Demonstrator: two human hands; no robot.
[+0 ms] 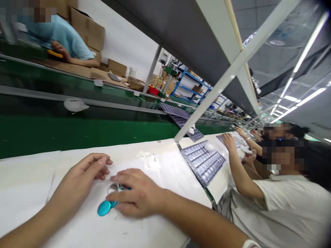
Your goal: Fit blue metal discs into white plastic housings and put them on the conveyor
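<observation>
Several small round discs lie on the white-covered bench between my hands. A shiny blue disc (pixel 104 208) lies flat nearest me, its edge by another blue disc (pixel 113 204). Just above them is a silver ring-like cap (pixel 113 188). My right hand (pixel 141 194) reaches over this group from the right, fingers apart and fingertips at the discs; it partly covers more blue pieces. To the left, my left hand (pixel 86 174) hovers with loosely curled fingers and thumb alongside, apart from the discs. Nothing shows in it.
Crumpled white scraps (pixel 150 160) lie beyond my hands. A tray of metallic parts (pixel 204 162) is at right, beside a co-worker in a light shirt (pixel 292 199). A white post (pixel 207 96) rises from the bench. Behind runs a green belt (pixel 77 134); another person (pixel 64 38) sits across.
</observation>
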